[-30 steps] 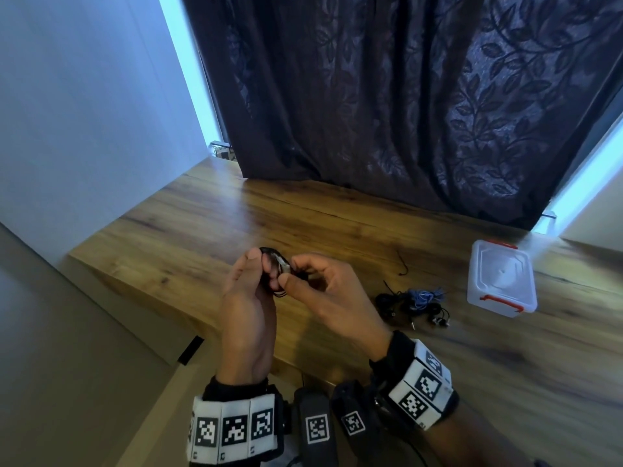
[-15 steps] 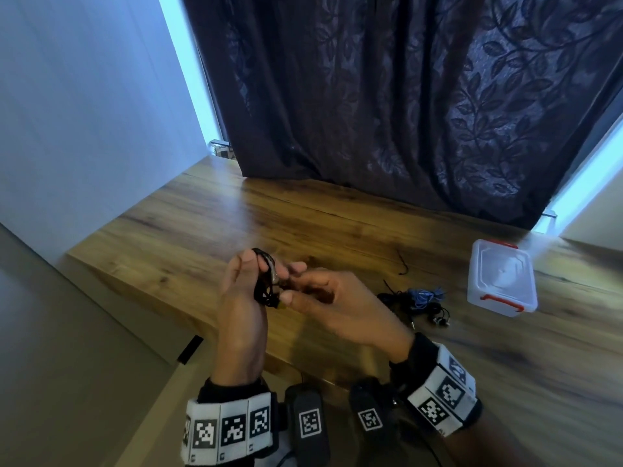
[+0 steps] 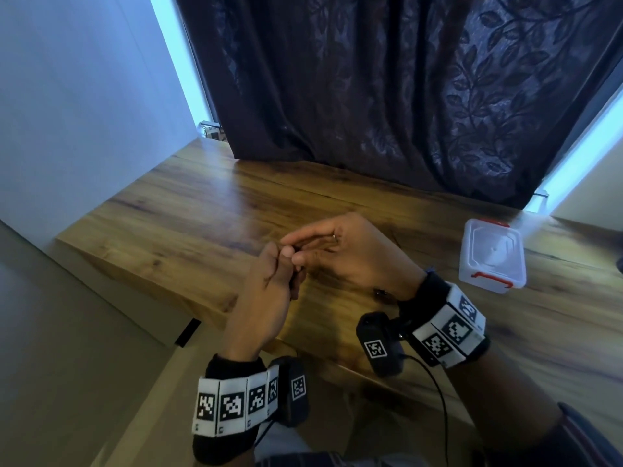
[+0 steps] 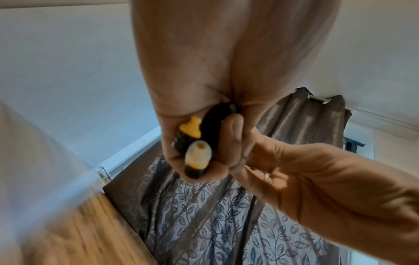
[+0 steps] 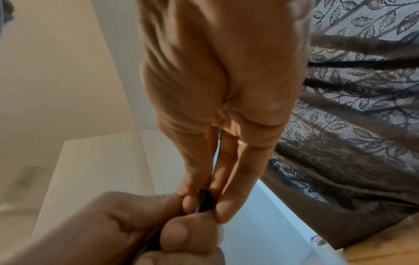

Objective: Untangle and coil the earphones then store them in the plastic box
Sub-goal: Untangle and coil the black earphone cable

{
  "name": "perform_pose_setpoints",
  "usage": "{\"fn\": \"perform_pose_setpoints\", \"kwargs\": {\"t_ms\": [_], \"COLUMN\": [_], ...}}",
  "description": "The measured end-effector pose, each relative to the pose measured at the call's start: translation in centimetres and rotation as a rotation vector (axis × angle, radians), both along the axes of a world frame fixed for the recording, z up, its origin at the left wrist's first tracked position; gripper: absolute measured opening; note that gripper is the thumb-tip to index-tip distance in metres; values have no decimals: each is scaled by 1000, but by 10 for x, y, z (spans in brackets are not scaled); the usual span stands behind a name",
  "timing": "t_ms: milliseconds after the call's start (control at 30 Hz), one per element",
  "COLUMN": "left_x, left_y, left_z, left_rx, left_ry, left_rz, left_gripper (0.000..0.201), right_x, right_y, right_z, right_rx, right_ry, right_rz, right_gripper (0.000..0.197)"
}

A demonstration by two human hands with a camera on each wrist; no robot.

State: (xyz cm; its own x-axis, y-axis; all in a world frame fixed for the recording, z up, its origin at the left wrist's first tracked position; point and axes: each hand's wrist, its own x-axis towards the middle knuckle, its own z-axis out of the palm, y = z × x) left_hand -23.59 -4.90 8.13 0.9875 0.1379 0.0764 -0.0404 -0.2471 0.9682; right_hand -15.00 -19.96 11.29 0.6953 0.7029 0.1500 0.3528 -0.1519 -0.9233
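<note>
My left hand (image 3: 285,264) grips a small coil of black earphones (image 4: 211,123) above the table's near edge. The left wrist view shows its two buds, one with a yellow tip (image 4: 191,128) and one with a translucent tip (image 4: 198,152), lying against the palm under the thumb. My right hand (image 3: 303,246) reaches across with nearly straight fingers and pinches the black cable (image 5: 205,198) at the left hand's fingertips. From the head the coil is hidden between the two hands. The clear plastic box (image 3: 492,254) with red latches stands shut at the right.
The wooden table (image 3: 209,224) runs back to a dark leaf-patterned curtain (image 3: 387,96). A small part of other earphones (image 3: 381,293) shows on the table beside my right wrist. A white wall stands at the left, with floor below the table's left edge.
My right hand has moved up and left, its fingers now stretched over the left hand's fingertips. The right wrist now covers the pile of earphones on the table. The left hand kept hold of the coil.
</note>
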Motion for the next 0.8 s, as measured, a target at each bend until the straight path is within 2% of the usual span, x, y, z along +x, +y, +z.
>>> {"fn": "perform_pose_setpoints", "kwargs": {"t_ms": [100, 267, 333, 533, 633, 733, 800], "left_x": [0, -3, -2, 1, 2, 3, 5], "left_y": [1, 2, 4, 3, 4, 3, 4], "left_z": [-2, 0, -1, -5, -5, -2, -2], "left_rx": [-3, -24, -36, -143, -147, -152, -177], "left_ry": [38, 44, 38, -38, -128, -190, -209], "left_rz": [-4, 0, 10, 65, 45, 33, 33], "left_gripper": [37, 46, 39, 28, 19, 5, 5], "right_x": [0, 4, 5, 7, 7, 7, 8], "right_y": [1, 3, 4, 7, 5, 3, 3], "right_z": [1, 0, 0, -5, -4, -2, -3], "right_rx": [-22, -25, -32, -20, 46, 156, 181], "right_ry": [-1, 56, 60, -78, -55, 40, 41], "right_rz": [15, 6, 1, -88, -113, -106, -134], "right_gripper": [28, 23, 22, 15, 12, 12, 12]}}
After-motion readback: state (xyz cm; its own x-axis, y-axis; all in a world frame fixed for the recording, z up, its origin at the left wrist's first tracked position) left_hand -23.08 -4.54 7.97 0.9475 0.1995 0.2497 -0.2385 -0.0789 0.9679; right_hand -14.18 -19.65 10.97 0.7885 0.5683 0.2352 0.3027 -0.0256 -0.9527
